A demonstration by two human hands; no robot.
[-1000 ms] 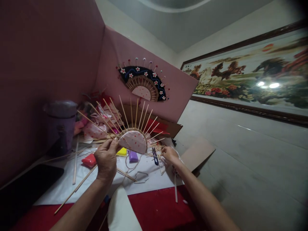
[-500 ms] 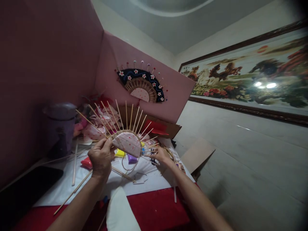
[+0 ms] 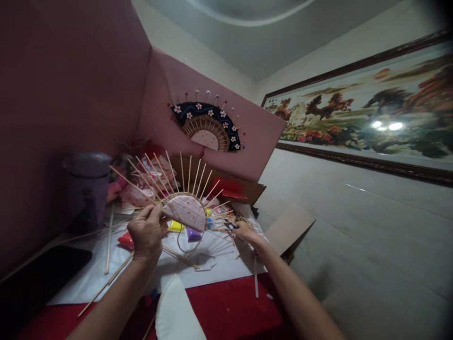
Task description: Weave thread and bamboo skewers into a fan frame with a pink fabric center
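Note:
My left hand (image 3: 146,233) pinches the left corner of a half-made fan (image 3: 187,212). Its half-round centre is covered in pale spotted cloth, with twine along the curved edge and thin wooden sticks spreading outward. A loose loop of twine (image 3: 180,242) hangs below. My right hand (image 3: 247,231) is to the right of the fan, apart from it, over a heap of thin sticks and small items. Its fingers are closed by a small dark object whose kind I cannot make out.
A finished dark flowered fan (image 3: 211,120) is on the pink board. Yellow (image 3: 176,226), purple (image 3: 193,234) and red packets (image 3: 126,241) lie on the white sheet (image 3: 170,271). A lidded purple cup (image 3: 87,193) stands left, near a black flat object (image 3: 46,269). Loose sticks lie in front.
My right hand has moved from the fan's right end, rightward and slightly down, to the heap. My left hand still holds the fan in nearly the same place.

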